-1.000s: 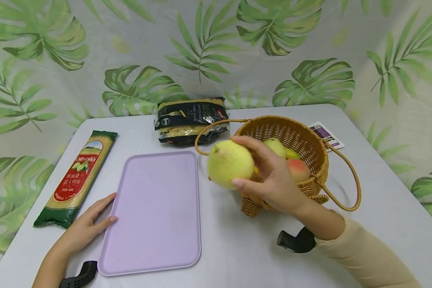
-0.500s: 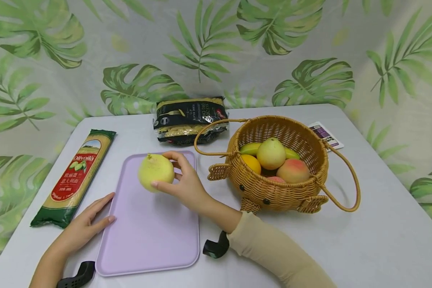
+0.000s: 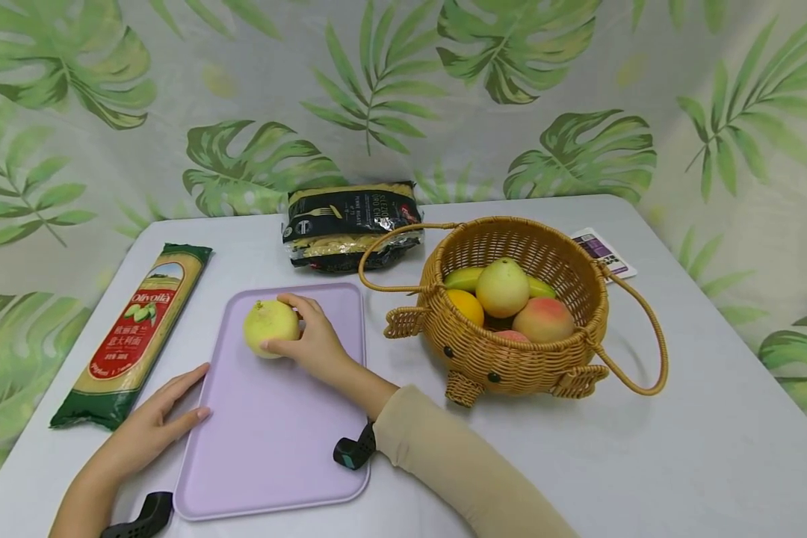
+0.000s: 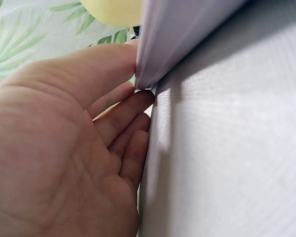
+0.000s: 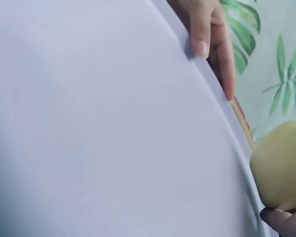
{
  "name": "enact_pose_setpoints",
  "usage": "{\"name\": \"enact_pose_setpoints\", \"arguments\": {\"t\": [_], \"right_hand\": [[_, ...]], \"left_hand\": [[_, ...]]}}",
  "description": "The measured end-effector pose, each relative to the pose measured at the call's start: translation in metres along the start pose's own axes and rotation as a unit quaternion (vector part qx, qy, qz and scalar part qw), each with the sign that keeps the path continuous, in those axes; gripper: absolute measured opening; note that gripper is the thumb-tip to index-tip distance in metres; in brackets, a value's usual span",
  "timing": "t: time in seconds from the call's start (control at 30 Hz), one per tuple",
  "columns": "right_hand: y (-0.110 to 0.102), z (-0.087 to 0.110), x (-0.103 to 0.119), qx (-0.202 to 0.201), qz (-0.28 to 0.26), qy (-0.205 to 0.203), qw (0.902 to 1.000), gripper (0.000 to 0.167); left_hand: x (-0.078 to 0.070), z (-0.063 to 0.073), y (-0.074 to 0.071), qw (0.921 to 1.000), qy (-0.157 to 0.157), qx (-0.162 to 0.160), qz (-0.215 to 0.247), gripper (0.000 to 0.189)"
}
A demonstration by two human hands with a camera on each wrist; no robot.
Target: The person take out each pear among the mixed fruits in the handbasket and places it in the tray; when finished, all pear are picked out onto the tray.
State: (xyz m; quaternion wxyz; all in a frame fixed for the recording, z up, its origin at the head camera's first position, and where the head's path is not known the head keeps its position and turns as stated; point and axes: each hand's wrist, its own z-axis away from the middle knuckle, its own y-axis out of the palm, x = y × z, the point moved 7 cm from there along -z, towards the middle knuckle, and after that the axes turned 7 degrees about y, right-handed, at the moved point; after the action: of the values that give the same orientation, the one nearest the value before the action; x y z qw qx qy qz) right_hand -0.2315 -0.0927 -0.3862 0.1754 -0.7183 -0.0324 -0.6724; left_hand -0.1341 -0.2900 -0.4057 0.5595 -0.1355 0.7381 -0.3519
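Observation:
My right hand grips a yellow-green pear from its right side, with thumb in front and fingers behind. The pear is close over the upper left part of a lilac tray. In the right wrist view the pear shows at the right edge, and the hand holding it is mostly cut off. My left hand rests by the tray's left edge, fingers extended. In the left wrist view its thumb and fingertips touch the tray's rim.
A wicker basket with a pear, a peach, an orange and other fruit stands to the right. A spaghetti packet lies left of the tray. Behind are a penne bag and a white-purple card.
My right hand has carried the pear left from beside the basket to above the tray, then lowered it towards the tray's upper left. The left hand has stayed by the tray's edge.

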Motion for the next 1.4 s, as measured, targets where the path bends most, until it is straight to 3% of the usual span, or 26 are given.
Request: {"name": "enact_pose_setpoints", "arguments": {"t": [0.23,0.63,0.9,1.1,1.23,1.4], "right_hand": [[0.010,-0.006,-0.005,0.036,-0.030,0.000,0.9989,0.066],[0.026,-0.012,-0.003,0.099,0.014,0.012,0.9949,0.067],[0.026,-0.010,0.001,0.114,0.012,0.010,0.9934,0.070],[0.007,0.003,0.018,0.093,0.017,0.021,0.9953,0.059],[-0.015,0.022,0.039,0.086,-0.009,-0.024,0.9960,0.046],[-0.051,0.061,0.072,0.089,-0.040,-0.151,0.9838,0.038]], "left_hand": [[0.000,-0.002,0.000,1.0000,0.003,0.000,0.003,0.062],[0.001,0.002,0.000,1.0000,-0.003,0.000,-0.003,0.062],[0.000,0.000,0.000,1.0000,0.004,-0.002,-0.001,0.062],[0.000,0.001,0.001,1.0000,-0.001,0.000,0.000,0.062],[-0.002,0.001,0.001,1.0000,-0.001,0.000,0.000,0.062],[-0.002,0.000,0.001,1.0000,0.002,0.001,-0.004,0.062]]}}
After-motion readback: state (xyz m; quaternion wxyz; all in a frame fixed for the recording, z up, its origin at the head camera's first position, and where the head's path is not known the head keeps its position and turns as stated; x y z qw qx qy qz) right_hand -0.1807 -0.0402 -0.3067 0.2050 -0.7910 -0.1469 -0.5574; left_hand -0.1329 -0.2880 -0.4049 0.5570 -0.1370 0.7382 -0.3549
